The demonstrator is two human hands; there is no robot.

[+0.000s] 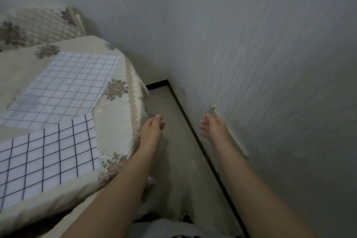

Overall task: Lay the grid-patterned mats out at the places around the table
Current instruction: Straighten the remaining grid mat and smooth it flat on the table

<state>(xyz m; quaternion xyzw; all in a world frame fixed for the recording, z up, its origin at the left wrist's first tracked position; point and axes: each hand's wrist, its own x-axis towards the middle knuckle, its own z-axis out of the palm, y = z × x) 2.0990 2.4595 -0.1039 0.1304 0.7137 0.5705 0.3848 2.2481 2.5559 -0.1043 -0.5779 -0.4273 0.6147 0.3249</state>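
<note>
**Cloth-covered desk (123, 121) has two places set; nothing in hand**

Two grid mats lie flat on it. The near mat (48, 152), with bold dark lines, sits by the closest edge. The far mat (65, 87), paler, lies just beyond, and the two touch or slightly overlap at one corner. Most of the desk is out of view, so the places left cannot be counted. The left grip (152, 127) and right grip (214, 125) hang over the floor (173, 160) between desk and wall (270, 63), fingers loosely spread and holding nothing. Both mats lie to their left, untouched.
</note>
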